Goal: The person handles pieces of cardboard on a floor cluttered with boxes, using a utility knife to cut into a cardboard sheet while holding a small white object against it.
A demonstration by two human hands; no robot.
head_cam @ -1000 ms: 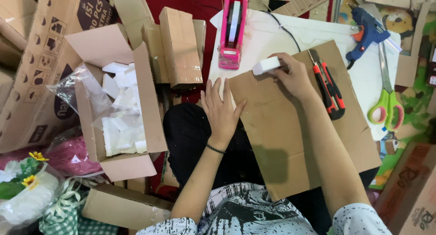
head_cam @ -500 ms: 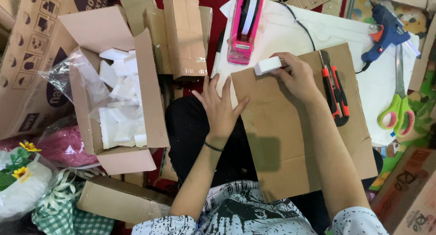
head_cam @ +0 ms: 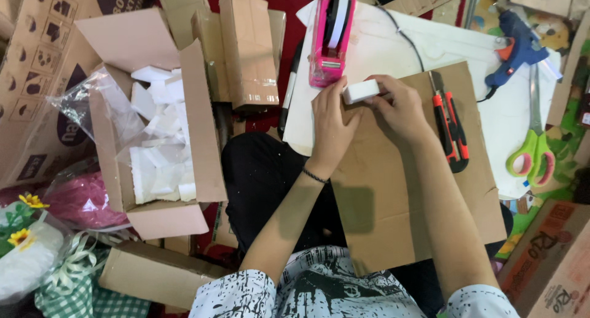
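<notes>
Here, near the upper middle of the frame, both hands pinch a small white foam block (head_cam: 361,91) over the cardboard sheet (head_cam: 393,189): left hand (head_cam: 332,124), right hand (head_cam: 398,109). It looks light, crumbly, best held by its flat sides.
</notes>
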